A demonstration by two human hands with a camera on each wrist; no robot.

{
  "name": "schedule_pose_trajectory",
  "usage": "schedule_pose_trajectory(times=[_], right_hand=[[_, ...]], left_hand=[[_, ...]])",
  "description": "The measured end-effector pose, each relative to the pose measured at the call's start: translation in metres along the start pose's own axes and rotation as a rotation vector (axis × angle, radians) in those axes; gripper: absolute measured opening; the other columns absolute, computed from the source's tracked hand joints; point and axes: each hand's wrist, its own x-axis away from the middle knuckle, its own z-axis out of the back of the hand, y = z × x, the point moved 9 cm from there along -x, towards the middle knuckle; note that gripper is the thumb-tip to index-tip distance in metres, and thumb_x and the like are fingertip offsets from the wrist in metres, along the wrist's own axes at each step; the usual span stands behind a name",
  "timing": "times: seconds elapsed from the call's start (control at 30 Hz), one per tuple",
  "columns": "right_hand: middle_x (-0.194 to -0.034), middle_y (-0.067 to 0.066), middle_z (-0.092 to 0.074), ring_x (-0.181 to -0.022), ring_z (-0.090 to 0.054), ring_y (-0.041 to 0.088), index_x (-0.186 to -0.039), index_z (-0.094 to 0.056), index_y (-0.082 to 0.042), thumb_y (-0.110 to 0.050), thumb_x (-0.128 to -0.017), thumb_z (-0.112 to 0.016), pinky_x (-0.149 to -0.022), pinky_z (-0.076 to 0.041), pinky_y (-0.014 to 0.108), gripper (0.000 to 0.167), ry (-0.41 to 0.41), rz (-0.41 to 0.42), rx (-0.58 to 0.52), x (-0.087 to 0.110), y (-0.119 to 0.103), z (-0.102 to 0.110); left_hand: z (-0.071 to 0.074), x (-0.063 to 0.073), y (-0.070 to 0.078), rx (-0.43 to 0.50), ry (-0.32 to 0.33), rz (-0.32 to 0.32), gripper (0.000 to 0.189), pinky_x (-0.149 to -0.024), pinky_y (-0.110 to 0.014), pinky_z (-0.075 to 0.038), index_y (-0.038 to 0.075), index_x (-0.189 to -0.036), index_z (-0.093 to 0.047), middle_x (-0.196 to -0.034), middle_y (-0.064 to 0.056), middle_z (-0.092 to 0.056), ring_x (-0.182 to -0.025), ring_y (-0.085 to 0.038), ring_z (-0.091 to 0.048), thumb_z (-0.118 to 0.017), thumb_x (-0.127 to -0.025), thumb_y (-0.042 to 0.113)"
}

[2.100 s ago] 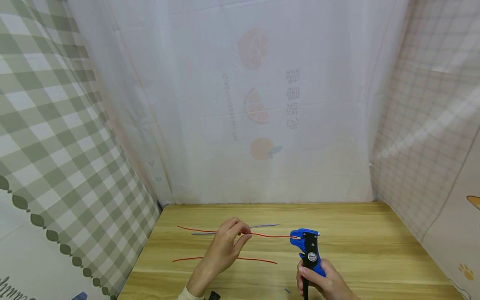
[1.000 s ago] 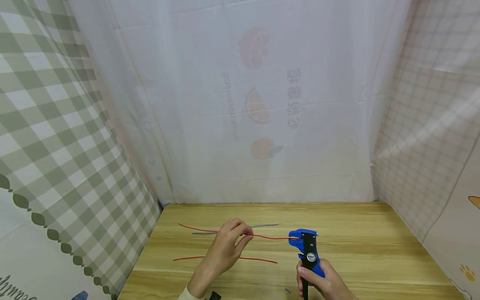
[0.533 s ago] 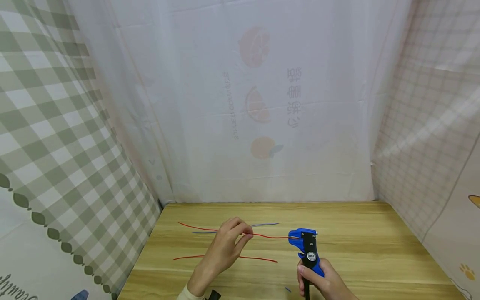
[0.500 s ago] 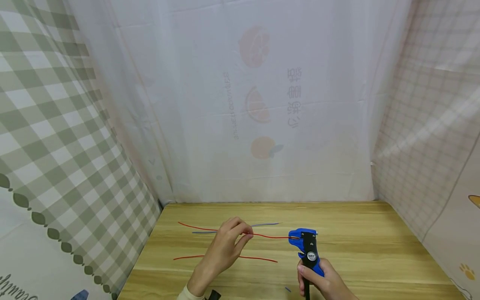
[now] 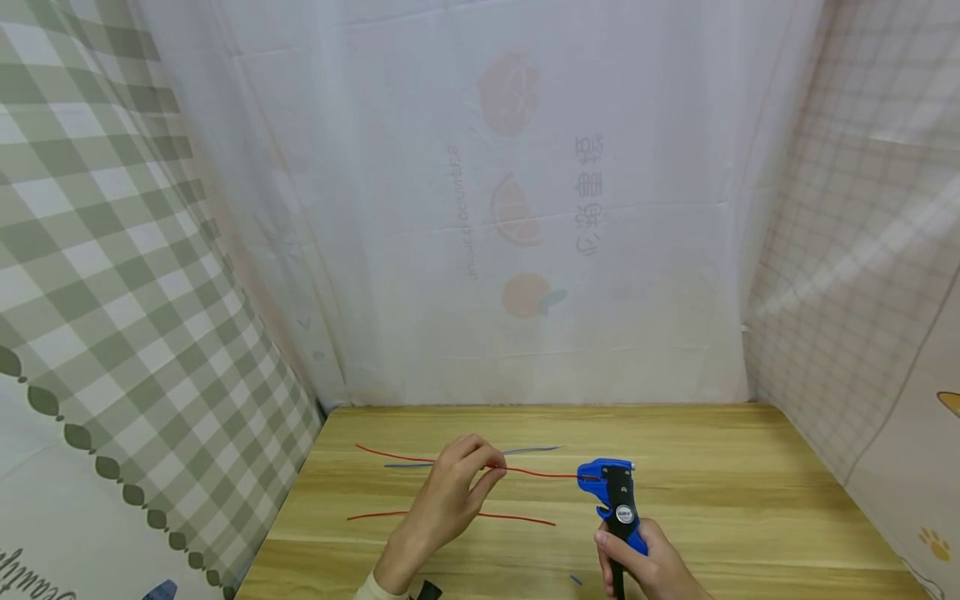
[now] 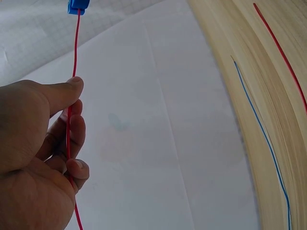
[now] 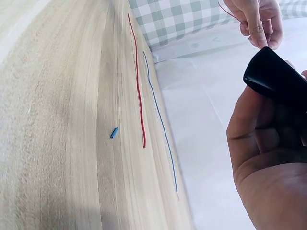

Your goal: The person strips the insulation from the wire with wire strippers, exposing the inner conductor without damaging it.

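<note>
My left hand (image 5: 453,492) pinches a red wire (image 5: 540,475) between thumb and fingers above the table. One end of the wire trails left; the other runs into the nose of a blue and black wire stripper (image 5: 621,492). My right hand (image 5: 648,558) grips the stripper by its handles, head upward. In the left wrist view the wire (image 6: 76,48) crosses the curled fingers up to the stripper's blue nose (image 6: 78,5). The right wrist view shows a black handle end (image 7: 276,76) in the palm; the stripper's head is out of that view.
On the wooden table (image 5: 735,500) lie a blue wire (image 5: 531,450) with a bared end, behind the left hand, and another red wire (image 5: 517,518), partly under the left forearm. A short blue offcut (image 7: 114,132) lies nearer the front. Cloth curtains surround the table's back and sides.
The stripper's handles have tilted slightly to the right, and the pale slot in its nose now looks narrower and darker. The left hand and red wire have barely moved.
</note>
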Motion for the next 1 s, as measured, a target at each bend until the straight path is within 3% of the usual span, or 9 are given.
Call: schedule_pose_trajectory(times=[0.1,0.2,0.53,0.87,1.0], right_hand=[[-0.085,0.038,-0.055,-0.077,-0.074,0.007,-0.112,-0.045,0.029,-0.004,-0.120,-0.035,-0.073,-0.068,0.037,0.036,0.002,0.009,0.013,-0.0003,-0.0003,-0.0010],[-0.084,0.041,-0.053,-0.075,-0.074,0.008,-0.114,-0.039,0.035,-0.004,-0.120,-0.035,-0.072,-0.068,0.037,0.039,0.007,0.018,0.035,-0.0007,-0.0005,-0.0012],[-0.081,0.043,-0.054,-0.070,-0.073,0.010,-0.112,-0.042,0.033,-0.004,-0.120,-0.038,-0.067,-0.067,0.038,0.038,0.045,0.014,0.088,-0.0031,0.0014,0.0009],[-0.077,0.029,-0.063,-0.068,-0.071,0.006,-0.105,-0.056,0.017,-0.008,-0.120,-0.044,-0.066,-0.067,0.038,0.032,0.120,-0.054,0.093,-0.0021,0.0061,0.0056],[-0.078,0.031,-0.061,-0.069,-0.071,0.007,-0.106,-0.047,0.028,-0.008,-0.120,-0.043,-0.067,-0.067,0.037,0.039,0.117,-0.050,0.056,-0.0031,0.0079,0.0057]], left_hand=[[0.0004,0.0004,-0.0002,0.002,0.000,0.005,0.017,-0.082,-0.025,-0.054,0.019,-0.099,-0.078,-0.098,0.009,-0.071,-0.089,-0.007,-0.063,-0.089,-0.096,0.007],[0.0008,0.0008,-0.0001,0.004,0.001,0.007,0.015,-0.082,-0.025,-0.054,0.017,-0.099,-0.078,-0.098,0.008,-0.071,-0.088,-0.008,-0.063,-0.088,-0.096,0.006],[0.0011,0.0011,-0.0009,0.008,0.000,0.011,0.015,-0.081,-0.025,-0.054,0.018,-0.099,-0.078,-0.097,0.008,-0.071,-0.088,-0.009,-0.064,-0.088,-0.096,0.007],[-0.0009,0.0003,-0.0009,0.017,-0.009,0.017,0.018,-0.082,-0.025,-0.054,0.019,-0.100,-0.077,-0.098,0.008,-0.071,-0.087,-0.010,-0.064,-0.088,-0.096,0.006],[-0.0017,0.0002,-0.0015,0.015,-0.011,0.021,0.020,-0.082,-0.025,-0.054,0.020,-0.101,-0.078,-0.099,0.008,-0.071,-0.088,-0.008,-0.063,-0.089,-0.095,0.005]])
